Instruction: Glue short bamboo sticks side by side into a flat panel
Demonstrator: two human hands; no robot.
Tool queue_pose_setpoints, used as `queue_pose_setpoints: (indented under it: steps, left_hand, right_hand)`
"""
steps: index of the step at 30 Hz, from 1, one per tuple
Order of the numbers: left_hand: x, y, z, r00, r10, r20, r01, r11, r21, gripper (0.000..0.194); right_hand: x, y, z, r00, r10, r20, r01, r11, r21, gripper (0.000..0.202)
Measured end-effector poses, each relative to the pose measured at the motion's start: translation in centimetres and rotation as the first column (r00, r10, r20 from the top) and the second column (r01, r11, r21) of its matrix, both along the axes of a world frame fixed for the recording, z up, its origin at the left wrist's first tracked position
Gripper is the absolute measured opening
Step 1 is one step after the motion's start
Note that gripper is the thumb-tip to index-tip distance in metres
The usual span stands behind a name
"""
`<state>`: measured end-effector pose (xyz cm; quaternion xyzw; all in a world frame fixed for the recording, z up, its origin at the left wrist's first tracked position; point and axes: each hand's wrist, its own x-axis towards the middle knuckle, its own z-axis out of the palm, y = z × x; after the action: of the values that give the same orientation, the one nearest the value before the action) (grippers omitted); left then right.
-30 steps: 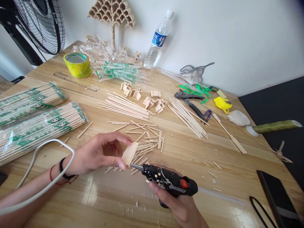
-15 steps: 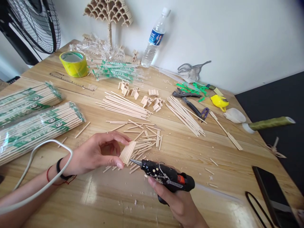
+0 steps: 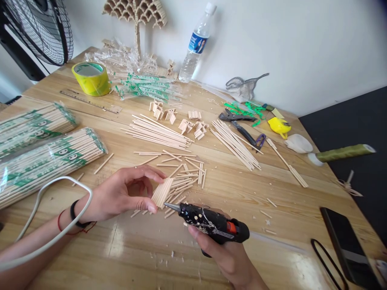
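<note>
- The left hand (image 3: 123, 194) is pinching a small panel of joined sticks (image 3: 162, 192) between thumb and fingers, holding it tilted above the near part of the short sticks (image 3: 189, 175).
- The right hand (image 3: 222, 255) is grasping a black glue gun (image 3: 211, 224) by its handle, with the nozzle (image 3: 172, 206) pointing left and lying right at the near right edge of the panel; whether it is touching cannot be told.
- The short sticks are lying loosely scattered, crossing one another, beyond and to the right of the panel.
- Farther off, two groups of long sticks are resting on the table (image 3: 290, 209), the left group (image 3: 160, 135) and the right group (image 3: 236, 147), with small stick assemblies (image 3: 194, 115) standing and lying near them.
- Black pliers (image 3: 237, 117) are lying just beyond the right group, near green scraps (image 3: 244, 108).
- On the left, bagged sticks (image 3: 51, 161) are lying beyond a white cable (image 3: 68, 179) that is looping over the left forearm.
- At the far left, a yellow tape roll (image 3: 92, 82) is sitting near a clear ruler (image 3: 90, 101).
- At the far side, a bottle (image 3: 196, 42) is standing near the wall, to the right of a tree-shaped stick model (image 3: 137, 34).
- At the near right, a black phone (image 3: 347, 245) is lying flat.
</note>
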<state>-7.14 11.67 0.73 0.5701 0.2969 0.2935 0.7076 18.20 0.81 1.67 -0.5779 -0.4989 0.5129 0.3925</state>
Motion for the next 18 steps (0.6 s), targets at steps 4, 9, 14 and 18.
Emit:
queue_pose_setpoints:
  steps: [4,9,14,18]
  left_hand:
    - [-0.05,0.08,-0.1,1.0,-0.003,0.008,0.003,1.0,0.005,0.043]
    - [-0.11,0.1,0.01,1.0,-0.01,-0.014,0.011,1.0,0.024,0.043]
    - [-0.02,0.07,0.07,1.0,-0.005,-0.002,0.005,1.0,0.016,0.042]
    - [0.05,0.08,0.02,1.0,-0.008,0.005,0.007,1.0,0.028,0.044]
  right_hand:
    - [0.16,0.15,0.05,0.999,0.012,0.038,-0.012,1.0,0.004,0.035]
    - [0.17,0.14,0.05,0.999,0.01,0.053,-0.009,1.0,-0.013,0.036]
    - [-0.11,0.27,0.29,0.999,-0.005,0.045,0.006,1.0,-0.016,0.032]
    - [-0.42,0.39,0.56,0.999,-0.017,0.041,0.018,1.0,-0.021,0.033]
